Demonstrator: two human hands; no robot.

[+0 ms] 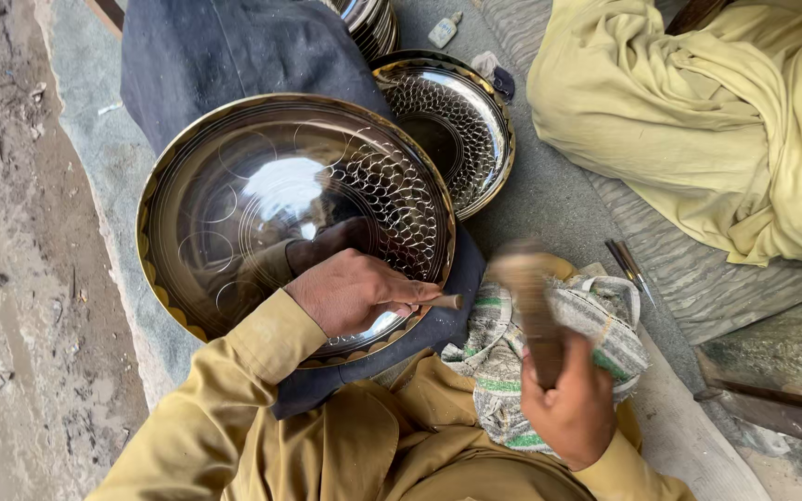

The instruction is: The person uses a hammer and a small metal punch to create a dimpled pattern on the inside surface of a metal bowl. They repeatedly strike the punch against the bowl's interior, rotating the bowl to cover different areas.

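Pinching the little punch [440,301] between thumb and fingers of our left hand [350,289], we're keeping its tip down on the lower right rim area of the big shiny metal tray [234,199], which is resting tilted on a dark blue cloth [234,46] over our lap. Our right hand [573,408] is wrapped tight around the wooden handle of the hammer [526,297], and the head is blurring, so it's swinging right beside the punch's end. We're thinking the trick is holding the punch steady and square to the surface, just next to the last ring in the scale pattern, so rows are lining up neatly. We're also resting the left wrist on the tray so it isn't sliding around. Light, even taps seem safer than big ones; a skewed hit could be skidding across that polished face. A second patterned tray [457,116] is sitting just behind, touching ours, with a striped rag [596,325] under the hammer hand.
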